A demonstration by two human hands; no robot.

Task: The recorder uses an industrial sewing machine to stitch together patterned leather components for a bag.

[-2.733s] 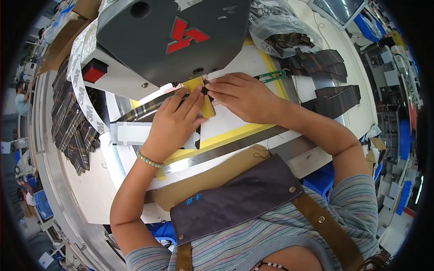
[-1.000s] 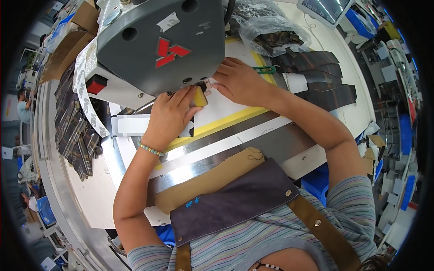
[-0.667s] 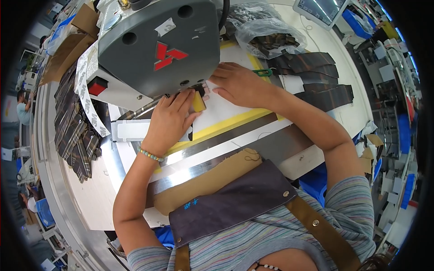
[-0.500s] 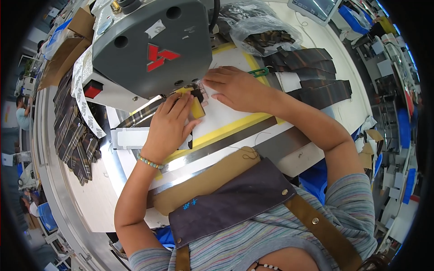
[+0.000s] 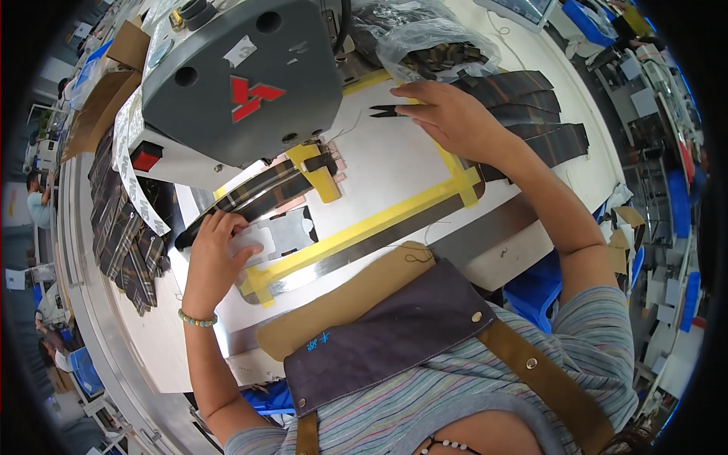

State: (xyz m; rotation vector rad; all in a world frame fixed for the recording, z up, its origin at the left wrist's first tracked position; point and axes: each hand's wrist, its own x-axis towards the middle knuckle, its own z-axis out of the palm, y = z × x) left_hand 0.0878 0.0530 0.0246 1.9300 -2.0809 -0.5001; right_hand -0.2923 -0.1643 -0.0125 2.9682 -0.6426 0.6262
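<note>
My left hand (image 5: 210, 262) rests by the left end of a dark plaid fabric strip (image 5: 262, 186), thumb and fingertips apart over a pale flat plate (image 5: 284, 233). The strip runs under the grey sewing machine head (image 5: 243, 91). At its right end a yellow clamp piece (image 5: 326, 186) lies across it, with small pinkish tabs beside it. My right hand (image 5: 455, 121) is closed around thread snips (image 5: 388, 111); their black blades point left above the white work plate (image 5: 387, 163), and the handle is hidden in my palm. A loose thread lies left of the blades.
Plaid fabric pieces (image 5: 523, 102) lie at the right, and more hang in a pile (image 5: 129, 243) at the left. A clear plastic bag (image 5: 440, 45) holds more fabric at the back. A red switch (image 5: 146, 156) sits on the machine's side. Yellow tape (image 5: 364, 220) borders the work plate.
My left hand has left the yellow piece and moved left and down to the strip's far left end. My right hand has moved right and up, away from the machine, with the snips.
</note>
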